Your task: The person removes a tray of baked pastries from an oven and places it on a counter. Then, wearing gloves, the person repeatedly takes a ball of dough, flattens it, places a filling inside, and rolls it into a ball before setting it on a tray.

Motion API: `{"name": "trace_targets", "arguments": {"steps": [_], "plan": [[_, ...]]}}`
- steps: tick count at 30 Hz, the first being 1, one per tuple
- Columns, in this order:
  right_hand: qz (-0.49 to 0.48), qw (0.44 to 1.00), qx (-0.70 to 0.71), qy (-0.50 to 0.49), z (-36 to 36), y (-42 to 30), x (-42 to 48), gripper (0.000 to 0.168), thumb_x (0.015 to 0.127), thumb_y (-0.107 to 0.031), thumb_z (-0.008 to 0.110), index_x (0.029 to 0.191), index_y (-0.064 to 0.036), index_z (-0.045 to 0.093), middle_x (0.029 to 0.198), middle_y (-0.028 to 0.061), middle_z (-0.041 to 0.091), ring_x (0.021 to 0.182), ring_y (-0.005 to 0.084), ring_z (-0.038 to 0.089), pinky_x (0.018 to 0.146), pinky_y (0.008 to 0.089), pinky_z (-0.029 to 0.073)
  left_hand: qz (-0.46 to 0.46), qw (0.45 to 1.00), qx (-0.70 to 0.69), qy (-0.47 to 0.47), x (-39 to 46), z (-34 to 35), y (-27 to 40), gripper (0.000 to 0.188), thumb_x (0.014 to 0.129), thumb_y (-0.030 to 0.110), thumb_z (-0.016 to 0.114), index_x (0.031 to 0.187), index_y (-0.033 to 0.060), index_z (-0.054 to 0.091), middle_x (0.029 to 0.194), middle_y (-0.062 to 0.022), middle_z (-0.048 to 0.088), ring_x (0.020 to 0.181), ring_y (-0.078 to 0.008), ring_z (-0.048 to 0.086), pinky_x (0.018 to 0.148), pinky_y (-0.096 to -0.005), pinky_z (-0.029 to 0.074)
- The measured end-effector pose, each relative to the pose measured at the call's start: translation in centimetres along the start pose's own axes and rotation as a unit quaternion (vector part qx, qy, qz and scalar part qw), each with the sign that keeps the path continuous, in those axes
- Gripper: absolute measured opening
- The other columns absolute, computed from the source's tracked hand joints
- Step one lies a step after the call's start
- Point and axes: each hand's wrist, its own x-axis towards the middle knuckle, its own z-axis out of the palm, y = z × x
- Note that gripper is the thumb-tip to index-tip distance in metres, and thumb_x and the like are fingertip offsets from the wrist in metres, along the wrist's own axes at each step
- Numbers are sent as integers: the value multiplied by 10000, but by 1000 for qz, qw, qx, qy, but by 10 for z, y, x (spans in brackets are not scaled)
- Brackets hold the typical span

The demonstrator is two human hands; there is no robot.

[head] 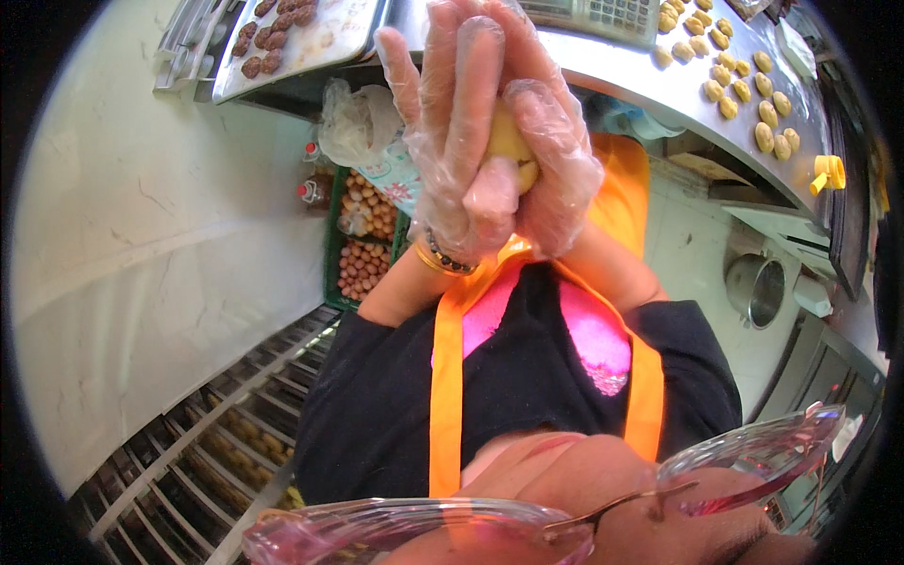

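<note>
Both hands wear thin clear plastic gloves and are raised in front of the chest, palms together. Between them sits a yellow dough ball (510, 141), partly hidden by fingers and palms. My left hand (455, 134), with bracelets at its wrist, presses the ball from the left, its fingers mostly stretched upward. My right hand (554, 155) cups it from the right. Beyond the hands, several yellow dough pieces (765, 138) lie spaced out on a steel worktop (635, 81) at the upper right. Dark brown balls (272, 39) rest on a metal tray (332, 53) at the upper left.
A digital scale (600, 21) stands on the worktop, a small yellow plastic item (828, 174) at its right edge. Below left are a green crate (330, 247) of eggs, bottles (316, 191) and a plastic bag (353, 123). A metal pot (757, 289) is at right, a slatted rack (205, 438) lower left.
</note>
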Motion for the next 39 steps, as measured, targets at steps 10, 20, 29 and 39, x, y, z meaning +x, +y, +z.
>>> {"name": "trace_targets", "arguments": {"steps": [10,20,29,39], "plan": [[22,959,-279,-51,-28,4,-11,564,1062,-319,468,1540,-21,443,1568,134,477,1447,254,443,1196,373,329,0,999,-24,-37,13,-6,4,998,893,724,451,1551,-20,361,1602,-266,344,1535,-416,265,1253,-573,128],[233,955,183,23,1,-25,-5,597,1084,-400,450,1528,0,442,1516,205,518,1397,278,516,1206,383,347,114,989,87,-44,26,-27,2,1082,827,762,506,1549,-29,351,1594,-272,340,1525,-426,276,1244,-581,181],[90,991,101,20,-13,7,5,586,1027,-299,459,1525,10,443,1525,154,514,1415,258,492,1223,357,325,-97,994,-37,-23,14,7,32,825,1040,385,575,1624,-28,164,1710,-167,177,1583,-331,169,1265,-417,224],[107,942,294,118,-27,0,18,569,1084,-350,385,1575,-63,376,1579,129,460,1505,292,369,1248,423,304,-188,852,-487,-36,18,18,9,599,1052,304,550,1550,12,389,1703,-111,234,1579,-280,208,1278,-371,195]]}}
